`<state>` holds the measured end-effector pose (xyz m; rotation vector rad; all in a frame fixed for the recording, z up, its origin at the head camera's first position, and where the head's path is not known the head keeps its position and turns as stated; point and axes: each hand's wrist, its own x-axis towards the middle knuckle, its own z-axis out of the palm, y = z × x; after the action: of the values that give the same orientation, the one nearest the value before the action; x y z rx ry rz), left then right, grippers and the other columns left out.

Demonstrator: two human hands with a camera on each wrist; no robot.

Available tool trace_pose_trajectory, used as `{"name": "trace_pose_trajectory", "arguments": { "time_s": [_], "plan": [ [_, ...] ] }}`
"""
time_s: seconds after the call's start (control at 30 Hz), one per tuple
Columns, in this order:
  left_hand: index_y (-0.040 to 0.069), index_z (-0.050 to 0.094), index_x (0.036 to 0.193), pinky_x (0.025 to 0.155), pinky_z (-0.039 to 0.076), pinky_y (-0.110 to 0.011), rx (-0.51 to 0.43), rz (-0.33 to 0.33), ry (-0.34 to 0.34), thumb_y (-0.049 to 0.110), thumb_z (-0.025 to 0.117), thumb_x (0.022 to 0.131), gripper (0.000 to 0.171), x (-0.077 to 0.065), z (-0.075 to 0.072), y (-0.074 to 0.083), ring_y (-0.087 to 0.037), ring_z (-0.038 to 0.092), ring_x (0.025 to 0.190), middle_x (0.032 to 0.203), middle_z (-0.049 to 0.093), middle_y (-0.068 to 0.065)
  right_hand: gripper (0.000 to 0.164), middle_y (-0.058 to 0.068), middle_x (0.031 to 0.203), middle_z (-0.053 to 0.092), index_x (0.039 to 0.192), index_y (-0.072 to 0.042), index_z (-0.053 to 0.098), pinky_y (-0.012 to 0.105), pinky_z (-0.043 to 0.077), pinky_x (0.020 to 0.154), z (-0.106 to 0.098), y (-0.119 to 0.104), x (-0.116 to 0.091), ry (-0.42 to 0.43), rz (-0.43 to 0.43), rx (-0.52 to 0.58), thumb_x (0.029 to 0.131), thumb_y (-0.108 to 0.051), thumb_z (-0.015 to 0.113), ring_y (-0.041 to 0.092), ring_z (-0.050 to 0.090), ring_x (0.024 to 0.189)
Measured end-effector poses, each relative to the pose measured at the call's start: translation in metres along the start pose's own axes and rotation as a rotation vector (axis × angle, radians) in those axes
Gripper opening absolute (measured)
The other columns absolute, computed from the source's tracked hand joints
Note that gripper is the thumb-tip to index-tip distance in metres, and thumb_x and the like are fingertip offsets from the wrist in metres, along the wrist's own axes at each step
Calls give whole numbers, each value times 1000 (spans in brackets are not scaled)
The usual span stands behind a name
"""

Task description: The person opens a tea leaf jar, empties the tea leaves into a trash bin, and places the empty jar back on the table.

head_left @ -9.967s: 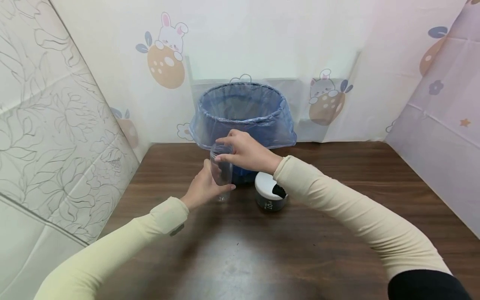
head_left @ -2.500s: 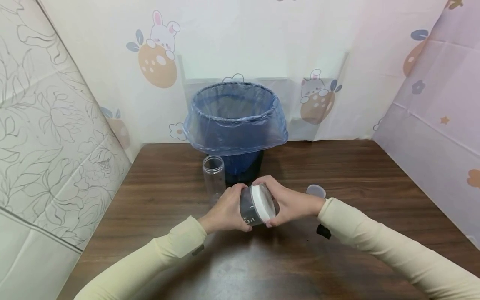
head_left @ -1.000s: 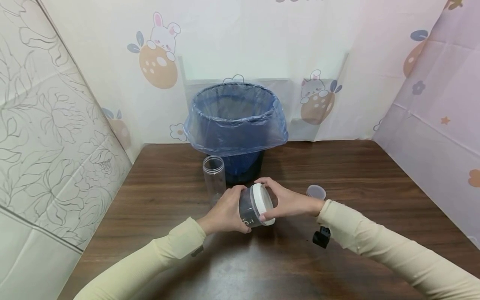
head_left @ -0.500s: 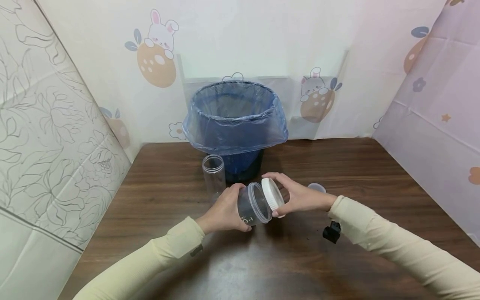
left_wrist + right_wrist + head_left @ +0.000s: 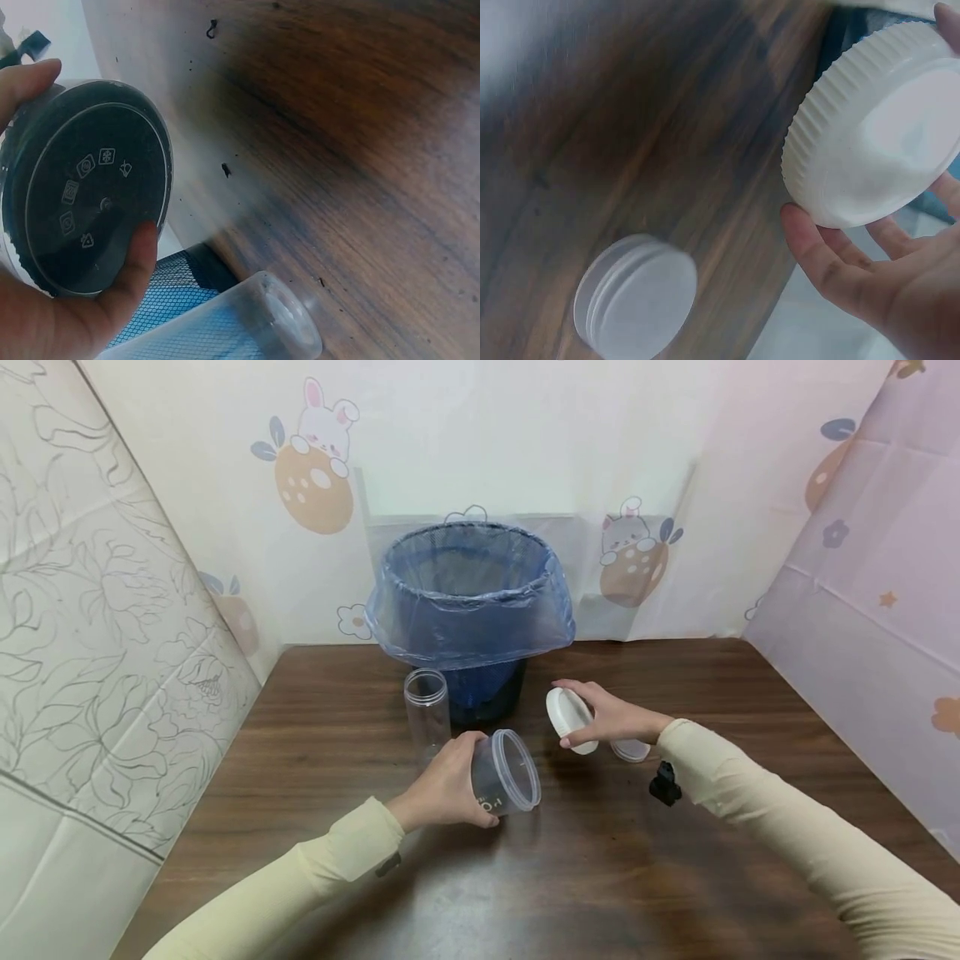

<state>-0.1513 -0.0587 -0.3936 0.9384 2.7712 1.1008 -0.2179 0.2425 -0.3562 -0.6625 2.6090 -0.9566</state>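
Note:
My left hand (image 5: 444, 785) grips a clear plastic jar (image 5: 491, 777), tilted with its uncovered mouth toward the right. Dark material shows through the jar's base (image 5: 90, 187) in the left wrist view. In my right hand (image 5: 618, 717) is the jar's white ribbed lid (image 5: 570, 720), held by the rim between thumb and fingers, apart from the jar. Behind the left hand a tall clear bottle (image 5: 427, 710) stands upright without a cap. Just past the right hand a small translucent cap (image 5: 631, 750) lies on the table, seen also in the right wrist view.
A bin (image 5: 487, 689) with a blue bag (image 5: 472, 631) over its rim stands at the back of the wooden table (image 5: 480, 902). Small dark crumbs (image 5: 226, 170) are scattered on the tabletop. Patterned sheets (image 5: 322, 485) cover the walls.
My right hand has taken the white lid off the jar and carried it right and slightly back. The jar stays tilted in my left hand. Earlier, both hands were on the clear bottle.

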Motion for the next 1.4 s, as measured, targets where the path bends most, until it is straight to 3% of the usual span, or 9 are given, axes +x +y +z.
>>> {"name": "trace_pose_trajectory", "arguments": {
  "time_s": [0.37,0.57,0.97,1.4],
  "plan": [
    [2,41,131,86,46,-38,-12,-2,3,28,93,49,100,-4,0,-2,-22,49,103,118,52,-8,96,32,138,22,151,-9,22,59,38,87,-8,37,26,-16,99,-119,77,-39,76,49,30,120],
    [1,41,131,87,46,-38,-15,0,-2,27,93,49,101,-4,-1,-2,-22,49,103,118,52,-9,95,32,138,22,149,-9,26,63,30,89,-3,41,32,-31,127,-169,76,-40,78,52,22,118],
    [1,41,130,87,46,-39,-17,0,-4,27,93,49,100,-4,-1,-1,-22,49,103,118,51,-8,97,27,140,22,150,-13,29,65,24,90,10,51,38,-42,156,-212,73,-43,79,48,20,118],
    [1,41,131,87,46,-39,-9,8,15,27,94,48,101,-2,0,-2,-22,50,103,118,52,-9,96,27,140,24,150,-12,29,60,26,87,14,53,42,-54,166,-289,74,-45,78,47,23,118]
  ]
}}
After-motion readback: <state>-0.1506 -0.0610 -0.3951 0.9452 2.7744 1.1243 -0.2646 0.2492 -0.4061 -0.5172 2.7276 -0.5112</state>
